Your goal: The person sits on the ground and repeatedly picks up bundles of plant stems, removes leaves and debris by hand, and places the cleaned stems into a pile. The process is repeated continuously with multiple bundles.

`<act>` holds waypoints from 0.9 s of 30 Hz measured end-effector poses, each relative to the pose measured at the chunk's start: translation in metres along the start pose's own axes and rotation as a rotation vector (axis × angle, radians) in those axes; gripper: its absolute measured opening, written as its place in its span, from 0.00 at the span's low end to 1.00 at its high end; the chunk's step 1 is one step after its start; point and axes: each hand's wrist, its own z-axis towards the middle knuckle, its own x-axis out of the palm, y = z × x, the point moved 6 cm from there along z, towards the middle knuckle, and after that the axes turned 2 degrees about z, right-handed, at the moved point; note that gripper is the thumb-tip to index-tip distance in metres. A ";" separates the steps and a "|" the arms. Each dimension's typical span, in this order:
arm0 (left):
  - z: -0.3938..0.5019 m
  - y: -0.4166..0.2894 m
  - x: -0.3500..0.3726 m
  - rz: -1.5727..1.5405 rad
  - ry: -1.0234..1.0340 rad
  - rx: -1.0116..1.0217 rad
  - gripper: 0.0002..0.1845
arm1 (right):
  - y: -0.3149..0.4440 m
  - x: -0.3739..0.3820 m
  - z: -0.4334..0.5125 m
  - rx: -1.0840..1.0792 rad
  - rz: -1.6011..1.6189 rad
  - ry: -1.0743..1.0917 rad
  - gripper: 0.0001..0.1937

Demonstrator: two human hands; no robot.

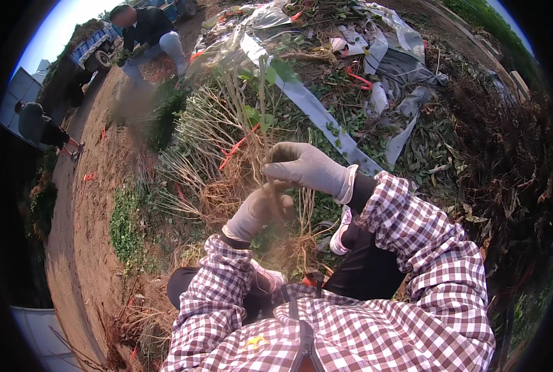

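My right hand (pixel 304 168), in a pale work glove, pinches a few thin woody stems (pixel 253 116) that rise in front of me. Just below it my left hand (pixel 257 209), gloved too, closes around the lower part of the same stems. Green leaves (pixel 260 116) show among their upper ends; the lower ends are blurred. Beneath my hands, between my shoes, lies a tangle of bare roots (pixel 299 251), with more upright stems (pixel 306 209) beside it. Left of the hands, bundles of bare-root saplings (pixel 202 125) lie on the ground, one with a red tie (pixel 239 146).
A heap of leafy cuttings and plastic sheeting (pixel 262 18) fills the far side, crossed by a white strip (pixel 318 111). Dark roots (pixel 499 162) are piled at right. A crouching person (pixel 148 42) holds greenery at far left; another person (pixel 39 123) is farther left, near a truck (pixel 90 49).
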 end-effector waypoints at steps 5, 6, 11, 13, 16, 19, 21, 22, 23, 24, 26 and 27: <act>-0.002 -0.027 0.024 0.366 -0.326 0.409 0.26 | 0.001 0.002 -0.003 -0.009 -0.121 -0.211 0.21; -0.002 -0.024 0.022 0.307 -0.409 0.330 0.18 | 0.002 0.005 -0.002 -0.027 -0.163 -0.178 0.23; -0.007 -0.022 0.028 0.192 -0.525 0.300 0.12 | 0.013 -0.010 -0.003 -0.142 -0.191 -0.297 0.26; -0.008 -0.024 0.029 0.272 -0.558 0.316 0.12 | 0.019 -0.019 -0.005 -0.208 -0.104 -0.303 0.28; -0.009 -0.024 0.031 0.342 -0.584 0.321 0.14 | 0.027 -0.027 -0.010 -0.242 -0.250 -0.320 0.28; -0.009 -0.022 0.033 0.333 -0.603 0.308 0.18 | 0.027 -0.030 -0.013 -0.199 -0.107 -0.293 0.25; -0.011 -0.018 0.033 0.299 -0.640 0.253 0.19 | 0.022 -0.026 -0.012 -0.116 0.115 -0.200 0.25; -0.011 -0.020 0.037 0.291 -0.597 0.301 0.19 | 0.022 -0.026 -0.011 -0.116 0.218 -0.173 0.23; -0.013 -0.020 0.037 0.283 -0.608 0.301 0.20 | 0.021 -0.028 -0.011 -0.105 0.217 -0.186 0.23; -0.014 -0.022 0.038 0.278 -0.604 0.331 0.20 | 0.020 -0.032 -0.011 -0.095 0.216 -0.199 0.23; -0.017 -0.023 0.036 0.255 -0.654 0.302 0.20 | 0.020 -0.033 -0.010 -0.132 0.091 -0.158 0.22; -0.018 -0.022 0.036 0.252 -0.669 0.281 0.19 | 0.017 -0.040 -0.010 -0.110 0.012 -0.256 0.22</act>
